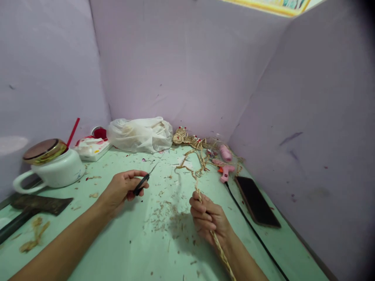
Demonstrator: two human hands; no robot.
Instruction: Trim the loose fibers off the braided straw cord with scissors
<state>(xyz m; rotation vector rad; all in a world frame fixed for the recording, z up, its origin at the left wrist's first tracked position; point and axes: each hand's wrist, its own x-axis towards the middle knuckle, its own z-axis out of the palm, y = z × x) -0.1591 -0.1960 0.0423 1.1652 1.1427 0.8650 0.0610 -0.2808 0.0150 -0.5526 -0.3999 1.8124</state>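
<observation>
My left hand [125, 189] is closed round the black handle of small scissors [141, 184], whose thin blade points up and away over the table. In my right hand [209, 214] is a braided straw cord [221, 249], gripped by curled fingers. One end of the cord runs down toward the near edge of the view. Past the fingers it goes on to a loose, looped length of braid [190, 168] lying on the table. The two hands are apart, and the scissors do not touch the cord.
Fibre scraps [164, 207] litter the green table [117, 242]. At right are a pink glue gun [226, 173] with a black cable and a phone [258, 201]. A white mug [58, 169] and a hammer-like tool [41, 203] stand left. A plastic bag [140, 134] and coiled straw pieces [180, 136] lie behind.
</observation>
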